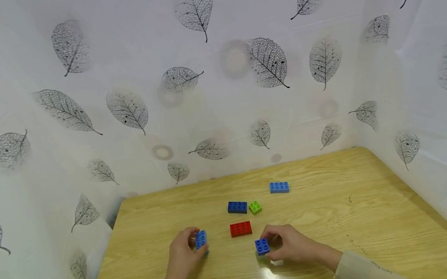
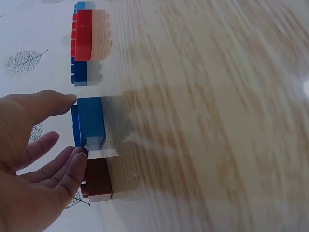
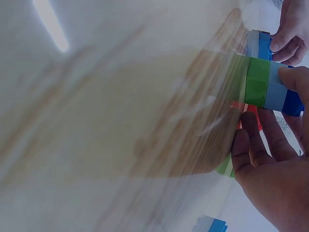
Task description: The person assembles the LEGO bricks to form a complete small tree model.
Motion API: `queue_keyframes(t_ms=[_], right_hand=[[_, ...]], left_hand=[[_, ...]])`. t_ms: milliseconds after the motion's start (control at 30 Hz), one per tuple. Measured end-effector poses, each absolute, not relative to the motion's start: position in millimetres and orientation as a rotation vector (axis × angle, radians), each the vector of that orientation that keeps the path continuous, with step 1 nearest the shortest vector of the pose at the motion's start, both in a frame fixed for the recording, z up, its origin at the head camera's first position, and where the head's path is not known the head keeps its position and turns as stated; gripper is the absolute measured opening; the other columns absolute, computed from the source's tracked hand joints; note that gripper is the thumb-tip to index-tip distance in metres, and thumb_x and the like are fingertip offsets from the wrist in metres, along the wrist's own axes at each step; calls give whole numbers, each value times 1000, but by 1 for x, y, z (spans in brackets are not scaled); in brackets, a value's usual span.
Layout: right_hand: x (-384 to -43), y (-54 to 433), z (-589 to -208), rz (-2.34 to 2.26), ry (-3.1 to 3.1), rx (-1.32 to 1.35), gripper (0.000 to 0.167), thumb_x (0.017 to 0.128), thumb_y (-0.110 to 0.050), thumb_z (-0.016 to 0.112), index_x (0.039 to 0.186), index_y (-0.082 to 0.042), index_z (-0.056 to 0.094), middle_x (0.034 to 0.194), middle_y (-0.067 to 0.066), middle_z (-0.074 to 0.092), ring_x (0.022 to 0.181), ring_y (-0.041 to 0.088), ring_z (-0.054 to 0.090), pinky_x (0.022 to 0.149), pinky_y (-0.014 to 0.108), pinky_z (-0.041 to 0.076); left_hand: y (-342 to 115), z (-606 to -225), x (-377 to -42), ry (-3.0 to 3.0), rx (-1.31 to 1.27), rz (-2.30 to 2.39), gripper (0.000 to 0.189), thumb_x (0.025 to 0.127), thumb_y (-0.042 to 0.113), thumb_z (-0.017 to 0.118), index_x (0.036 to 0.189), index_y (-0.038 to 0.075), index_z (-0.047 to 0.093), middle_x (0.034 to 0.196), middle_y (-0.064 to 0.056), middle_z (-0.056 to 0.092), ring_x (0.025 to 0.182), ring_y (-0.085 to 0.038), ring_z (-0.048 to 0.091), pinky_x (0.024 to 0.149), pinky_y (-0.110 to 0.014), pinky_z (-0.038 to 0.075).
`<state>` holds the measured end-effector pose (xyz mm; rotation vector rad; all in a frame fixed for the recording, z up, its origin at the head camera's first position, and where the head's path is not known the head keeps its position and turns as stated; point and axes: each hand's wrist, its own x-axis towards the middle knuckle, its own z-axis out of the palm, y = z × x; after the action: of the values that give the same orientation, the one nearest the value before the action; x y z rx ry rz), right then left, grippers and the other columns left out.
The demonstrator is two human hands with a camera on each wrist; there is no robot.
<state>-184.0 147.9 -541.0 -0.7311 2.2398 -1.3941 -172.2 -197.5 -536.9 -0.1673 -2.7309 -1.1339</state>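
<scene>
My left hand (image 1: pixel 182 255) is at the left of the table, thumb at one end of a long blue brick (image 1: pixel 201 239) and fingertips at the other. The left wrist view shows this blue brick (image 2: pixel 91 122) low over the table, and a brown brick (image 2: pixel 99 179) behind the fingers. My right hand (image 1: pixel 292 243) pinches a small stack of bricks (image 1: pixel 262 246). Seen from the right wrist, the stack has a green brick (image 3: pixel 257 82) lowest, a light blue brick (image 3: pixel 275 92) in the middle and a dark blue brick (image 3: pixel 292 102) on top, partly covered by the thumb.
Between the hands lies a red brick (image 1: pixel 240 229). Farther back are a dark blue brick (image 1: pixel 237 207), a small lime green brick (image 1: pixel 255 207) and a light blue brick (image 1: pixel 279 187). A white curtain (image 1: pixel 220 112) with leaf prints surrounds the wooden table (image 1: pixel 318 193).
</scene>
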Motion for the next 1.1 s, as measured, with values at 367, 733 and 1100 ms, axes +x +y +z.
queue_keyframes(t_ms=[367, 733, 1100], right_hand=[[-185, 148, -540, -1386, 2239, -727, 24, 93, -23, 82, 114, -25, 70, 113, -5, 73, 105, 11, 66, 91, 28, 56], [-188, 150, -546, -1361, 2249, -743, 23, 94, -28, 80, 114, -29, 70, 112, -7, 73, 106, 10, 67, 91, 25, 55], [-187, 150, -544, -1361, 2239, -754, 23, 95, -26, 80, 115, -26, 70, 113, -7, 73, 108, 11, 67, 94, 27, 55]], left_hand=[[-198, -538, -173, -2768, -246, -1093, 45, 77, 0, 87, 119, 6, 71, 107, -10, 75, 95, -21, 70, 78, -34, 57], [-195, -540, -175, -2889, -323, -1128, 52, 79, 3, 88, 127, 9, 69, 115, -8, 74, 105, -22, 69, 89, -45, 58], [-194, -544, -176, -2977, -350, -1036, 48, 82, 9, 88, 126, 1, 73, 115, -10, 72, 103, -21, 68, 90, -47, 59]])
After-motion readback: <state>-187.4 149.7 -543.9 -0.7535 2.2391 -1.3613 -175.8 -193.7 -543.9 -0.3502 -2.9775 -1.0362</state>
